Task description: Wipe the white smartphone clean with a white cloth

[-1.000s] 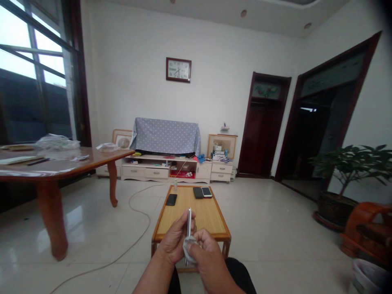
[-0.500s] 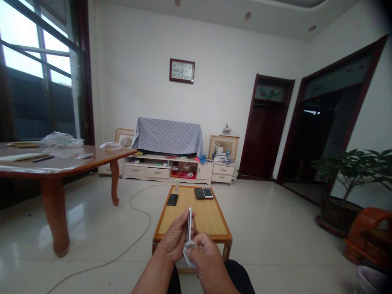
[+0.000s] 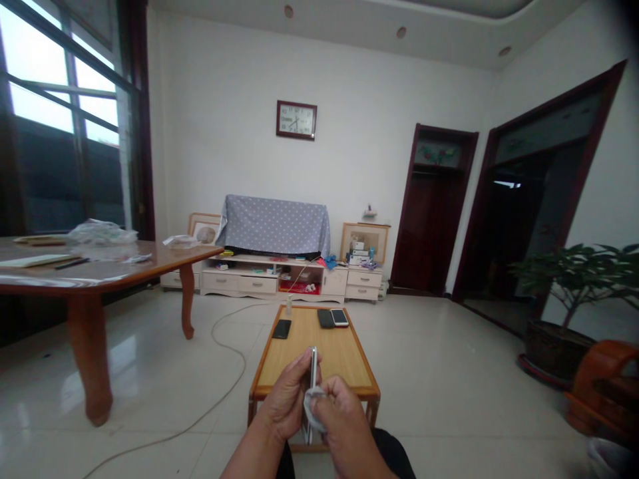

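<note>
My left hand (image 3: pixel 285 398) is closed round a thin silver phone (image 3: pixel 313 366), held edge-on and upright in front of me. My right hand (image 3: pixel 342 416) pinches a small white cloth (image 3: pixel 312 406) against the phone's lower side. Both hands hover above the near end of a low wooden table (image 3: pixel 309 362). On the table's far end lie a black phone (image 3: pixel 281 328), a dark phone (image 3: pixel 325 318) and a white-framed phone (image 3: pixel 339 317) beside it, with a small bottle (image 3: pixel 288 303) at the far edge.
A large brown table (image 3: pixel 100 269) with papers and plastic bags stands at the left. A cable (image 3: pixel 219 372) loops across the tiled floor. A covered TV on a low cabinet (image 3: pixel 272 279) is at the far wall. A potted plant (image 3: pixel 564 313) and orange chair (image 3: pixel 604 386) stand right.
My hands have sunk a little in the view and the cloth has shifted slightly along the phone. The view has drifted a little; nothing on the table has moved.
</note>
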Available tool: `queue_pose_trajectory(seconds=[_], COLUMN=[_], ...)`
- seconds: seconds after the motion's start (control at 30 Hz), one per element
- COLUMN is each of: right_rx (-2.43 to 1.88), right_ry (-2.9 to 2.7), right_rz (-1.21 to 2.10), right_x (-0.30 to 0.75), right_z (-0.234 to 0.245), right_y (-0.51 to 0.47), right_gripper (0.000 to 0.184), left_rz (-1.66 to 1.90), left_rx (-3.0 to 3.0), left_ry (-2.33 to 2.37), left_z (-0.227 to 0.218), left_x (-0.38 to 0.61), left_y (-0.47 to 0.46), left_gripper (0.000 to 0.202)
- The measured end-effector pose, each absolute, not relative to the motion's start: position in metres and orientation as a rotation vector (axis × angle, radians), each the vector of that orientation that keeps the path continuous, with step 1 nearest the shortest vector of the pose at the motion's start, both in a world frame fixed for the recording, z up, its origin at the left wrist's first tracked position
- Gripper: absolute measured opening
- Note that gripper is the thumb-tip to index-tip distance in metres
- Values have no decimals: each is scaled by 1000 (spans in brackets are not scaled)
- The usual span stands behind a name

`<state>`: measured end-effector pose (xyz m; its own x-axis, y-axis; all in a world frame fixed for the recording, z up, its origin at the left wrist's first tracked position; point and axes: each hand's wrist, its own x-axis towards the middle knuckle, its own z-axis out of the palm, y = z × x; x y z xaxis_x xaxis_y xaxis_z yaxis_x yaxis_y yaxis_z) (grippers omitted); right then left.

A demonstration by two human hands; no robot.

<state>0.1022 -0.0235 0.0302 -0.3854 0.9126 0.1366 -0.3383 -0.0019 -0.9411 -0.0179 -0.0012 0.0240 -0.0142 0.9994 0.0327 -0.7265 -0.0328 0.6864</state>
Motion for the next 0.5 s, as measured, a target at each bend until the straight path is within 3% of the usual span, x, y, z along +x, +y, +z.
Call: queue_pose_trajectory(seconds=[0.13, 0.37, 0.5], right_rx=[-688, -705, -697], right_ry=[-1304, -1171, -1185], right_rz=[1639, 1499, 1558], right_x=[104, 114, 111], right_z=[13, 58, 40], right_y=[-29, -3, -9], right_gripper=[32, 23, 25], left_rz=[1513, 1462, 1488], left_rx=[609, 694, 674], left_ry=[581, 559, 582], left_z=[22, 20, 18], left_x=[-20, -2, -8], left_y=[1, -3, -1], left_gripper=[29, 23, 23])
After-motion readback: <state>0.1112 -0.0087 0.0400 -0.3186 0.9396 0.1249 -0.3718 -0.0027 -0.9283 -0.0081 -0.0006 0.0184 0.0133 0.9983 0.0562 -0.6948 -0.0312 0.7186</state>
